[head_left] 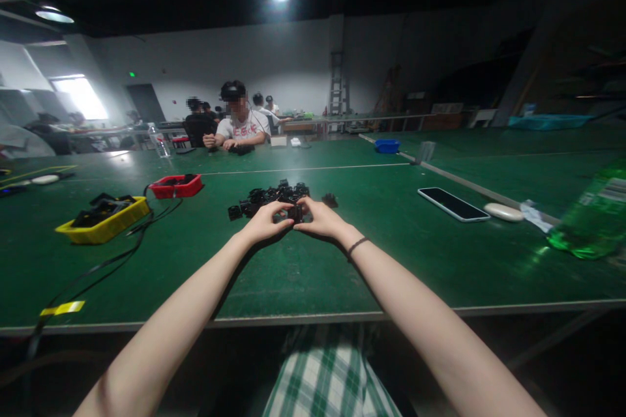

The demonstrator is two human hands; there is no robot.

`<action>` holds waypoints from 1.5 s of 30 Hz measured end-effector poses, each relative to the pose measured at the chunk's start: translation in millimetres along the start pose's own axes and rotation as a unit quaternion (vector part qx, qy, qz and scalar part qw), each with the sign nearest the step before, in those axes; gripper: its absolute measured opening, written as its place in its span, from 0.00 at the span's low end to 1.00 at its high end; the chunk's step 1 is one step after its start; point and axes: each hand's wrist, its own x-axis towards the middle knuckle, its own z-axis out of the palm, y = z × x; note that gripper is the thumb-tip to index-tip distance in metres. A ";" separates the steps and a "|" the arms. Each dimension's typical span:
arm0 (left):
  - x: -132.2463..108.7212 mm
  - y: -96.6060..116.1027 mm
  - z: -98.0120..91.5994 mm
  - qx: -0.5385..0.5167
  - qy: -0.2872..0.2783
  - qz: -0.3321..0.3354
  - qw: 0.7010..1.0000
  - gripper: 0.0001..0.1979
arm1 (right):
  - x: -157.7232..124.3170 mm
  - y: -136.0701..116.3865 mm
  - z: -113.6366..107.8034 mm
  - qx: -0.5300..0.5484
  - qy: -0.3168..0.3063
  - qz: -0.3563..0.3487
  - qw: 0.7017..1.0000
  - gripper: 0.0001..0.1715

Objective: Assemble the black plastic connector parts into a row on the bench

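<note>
My left hand (265, 220) and my right hand (321, 216) meet over the green table, both closed around one small black part (295, 212). Thumbs press it from the near side, fingers from the far side; its exact kind is too small to make out. Just beyond my fingers lies a pile of similar black parts (268, 195). One loose black part (235, 212) sits at the pile's left end, and another dark piece (330, 199) lies to the right of my right hand.
To the left stand a yellow tray (105, 226) and a red tray (169, 190) holding black parts, with black cables (141, 228) alongside. At right are a phone (452, 204), a pale oval object (503, 212) and a green bottle (594, 215). A person (239, 124) sits across the table.
</note>
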 end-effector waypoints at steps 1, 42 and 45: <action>0.0 -0.1 0.0 -0.001 -0.001 0.000 1.000 0.21 | 0.0 0.3 0.1 0.000 0.000 0.000 1.000 0.33; 1.4 -5.4 2.4 -0.006 -0.001 -0.009 1.000 0.20 | 0.5 0.6 0.9 -0.013 0.007 -0.017 1.000 0.29; 1.6 -5.2 2.5 -0.005 -0.002 -0.008 1.000 0.20 | 0.5 0.4 0.9 -0.015 0.008 -0.018 1.000 0.30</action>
